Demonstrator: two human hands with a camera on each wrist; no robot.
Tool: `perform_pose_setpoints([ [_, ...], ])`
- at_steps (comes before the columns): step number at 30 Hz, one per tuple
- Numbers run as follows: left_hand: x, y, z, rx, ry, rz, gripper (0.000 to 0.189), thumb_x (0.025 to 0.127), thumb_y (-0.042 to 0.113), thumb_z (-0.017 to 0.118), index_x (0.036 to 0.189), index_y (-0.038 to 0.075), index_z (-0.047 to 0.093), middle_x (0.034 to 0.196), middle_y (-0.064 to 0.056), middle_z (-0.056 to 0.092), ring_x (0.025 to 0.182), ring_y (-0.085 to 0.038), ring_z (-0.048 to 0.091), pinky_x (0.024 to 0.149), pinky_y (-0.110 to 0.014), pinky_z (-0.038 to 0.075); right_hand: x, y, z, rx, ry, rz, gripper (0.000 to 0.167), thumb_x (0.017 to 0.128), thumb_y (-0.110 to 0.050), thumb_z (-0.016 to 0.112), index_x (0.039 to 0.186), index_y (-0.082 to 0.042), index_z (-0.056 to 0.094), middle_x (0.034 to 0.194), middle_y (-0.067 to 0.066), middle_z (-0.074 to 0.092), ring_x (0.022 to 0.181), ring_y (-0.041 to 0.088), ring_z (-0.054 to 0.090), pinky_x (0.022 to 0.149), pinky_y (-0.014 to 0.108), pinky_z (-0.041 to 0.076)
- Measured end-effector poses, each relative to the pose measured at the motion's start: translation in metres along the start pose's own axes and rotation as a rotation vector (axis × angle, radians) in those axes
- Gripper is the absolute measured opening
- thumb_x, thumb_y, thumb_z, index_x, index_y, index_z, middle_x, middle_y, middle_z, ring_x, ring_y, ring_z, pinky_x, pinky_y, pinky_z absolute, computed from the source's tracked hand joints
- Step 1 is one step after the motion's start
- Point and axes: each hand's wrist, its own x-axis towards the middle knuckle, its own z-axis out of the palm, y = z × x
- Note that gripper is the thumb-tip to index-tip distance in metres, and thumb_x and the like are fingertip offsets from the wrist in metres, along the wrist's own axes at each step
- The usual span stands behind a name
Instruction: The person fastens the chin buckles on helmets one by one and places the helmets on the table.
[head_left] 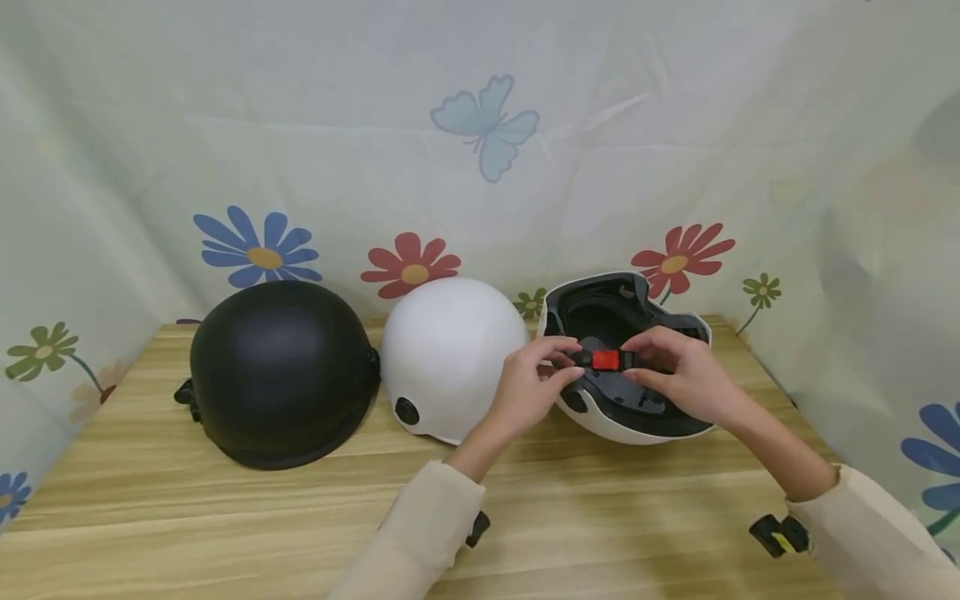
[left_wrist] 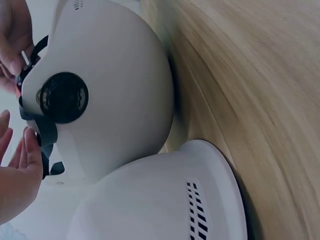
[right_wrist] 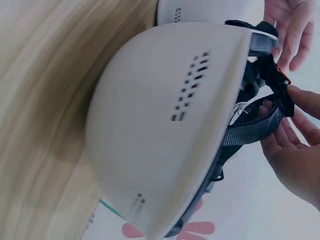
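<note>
Wood-grained table (head_left: 262, 533) carries all the helmets. Well left of the upturned helmet (head_left: 603, 423) sits the black helmet (head_left: 277, 375); just left of it, the white helmet (head_left: 453, 350). Its opening faces up, I suppose, to make its strap (right_wrist: 255, 127) reachable. Above this opening, left hand (head_left: 525, 387) and right hand (head_left: 690, 375) pinch opposite ends of the red buckle (head_left: 605, 360), perhaps for steadiness. Table's edge is near its right; elbows have room before it.
</note>
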Motion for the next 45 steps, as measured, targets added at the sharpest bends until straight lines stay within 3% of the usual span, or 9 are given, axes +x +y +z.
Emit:
perform_pose_setpoints([
  [5, -0.008, -0.006, -0.006, 0.004, -0.040, 0.020, 0.024, 0.081, 0.005, 0.069, 0.104, 0.001, 0.064, 0.106, -0.011, 0.061, 0.092, -0.021, 0.060, 0.074, -0.023, 0.050, -0.007, 0.006, 0.001, -0.005, -0.033, 0.079, 0.029, 0.077, -0.001, 0.070, 0.105, 0.000, 0.061, 0.092, 0.009, 0.064, 0.075, 0.017, 0.058, 0.065, 0.020, 0.048],
  [14, -0.027, -0.015, -0.014, 0.051, -0.094, 0.015, 0.023, 0.081, 0.003, 0.068, 0.103, 0.000, 0.065, 0.117, -0.012, 0.056, 0.103, -0.023, 0.054, 0.079, -0.034, 0.050, -0.021, 0.016, 0.005, 0.008, -0.092, 0.123, 0.029, 0.079, -0.006, 0.070, 0.106, -0.001, 0.062, 0.098, 0.011, 0.063, 0.082, 0.019, 0.060, 0.070, 0.025, 0.051],
  [19, -0.032, -0.021, -0.015, 0.061, -0.135, -0.016, 0.031, 0.080, 0.002, 0.068, 0.110, 0.002, 0.062, 0.120, -0.011, 0.053, 0.104, -0.023, 0.053, 0.082, -0.036, 0.049, -0.031, 0.022, 0.007, 0.026, -0.102, 0.143, 0.028, 0.081, -0.008, 0.069, 0.107, -0.001, 0.062, 0.098, 0.010, 0.064, 0.083, 0.018, 0.059, 0.072, 0.025, 0.051],
  [23, -0.035, -0.022, -0.016, 0.072, -0.175, -0.037, 0.041, 0.081, 0.005, 0.069, 0.120, 0.005, 0.057, 0.120, -0.008, 0.053, 0.102, -0.021, 0.052, 0.082, -0.029, 0.049, -0.039, 0.024, 0.007, 0.043, -0.101, 0.159, 0.028, 0.082, -0.011, 0.068, 0.108, -0.003, 0.062, 0.099, 0.007, 0.064, 0.087, 0.018, 0.059, 0.074, 0.022, 0.049],
  [26, -0.037, -0.023, -0.016, 0.090, -0.205, -0.045, 0.047, 0.081, 0.007, 0.069, 0.126, 0.008, 0.052, 0.122, -0.005, 0.052, 0.103, -0.018, 0.051, 0.082, -0.023, 0.047, -0.045, 0.024, 0.005, 0.038, -0.094, 0.150, 0.029, 0.082, -0.015, 0.069, 0.109, -0.006, 0.063, 0.100, 0.005, 0.064, 0.091, 0.016, 0.058, 0.076, 0.020, 0.047],
  [32, -0.039, -0.026, -0.019, 0.074, -0.226, -0.044, 0.052, 0.082, 0.006, 0.068, 0.130, 0.008, 0.048, 0.128, -0.007, 0.049, 0.107, -0.022, 0.051, 0.085, -0.031, 0.048, -0.057, 0.024, 0.003, -0.010, -0.087, 0.069, 0.034, 0.078, -0.019, 0.073, 0.110, -0.014, 0.063, 0.101, 0.001, 0.065, 0.097, 0.004, 0.054, 0.083, 0.014, 0.041],
  [36, -0.040, -0.028, -0.021, 0.052, -0.235, -0.062, 0.053, 0.083, 0.007, 0.066, 0.132, 0.010, 0.046, 0.130, -0.009, 0.046, 0.110, -0.026, 0.049, 0.087, -0.036, 0.047, -0.063, 0.026, 0.004, -0.001, -0.106, 0.005, 0.039, 0.075, -0.017, 0.074, 0.112, -0.014, 0.062, 0.103, -0.002, 0.064, 0.100, 0.003, 0.053, 0.085, 0.013, 0.039],
  [45, -0.041, -0.030, -0.023, 0.054, -0.250, -0.076, 0.055, 0.084, 0.009, 0.066, 0.134, 0.011, 0.044, 0.132, -0.008, 0.045, 0.111, -0.026, 0.049, 0.087, -0.035, 0.046, -0.065, 0.029, 0.010, -0.043, -0.143, 0.044, 0.041, 0.076, -0.018, 0.074, 0.115, -0.018, 0.060, 0.106, -0.006, 0.063, 0.103, 0.005, 0.051, 0.087, 0.014, 0.037],
])
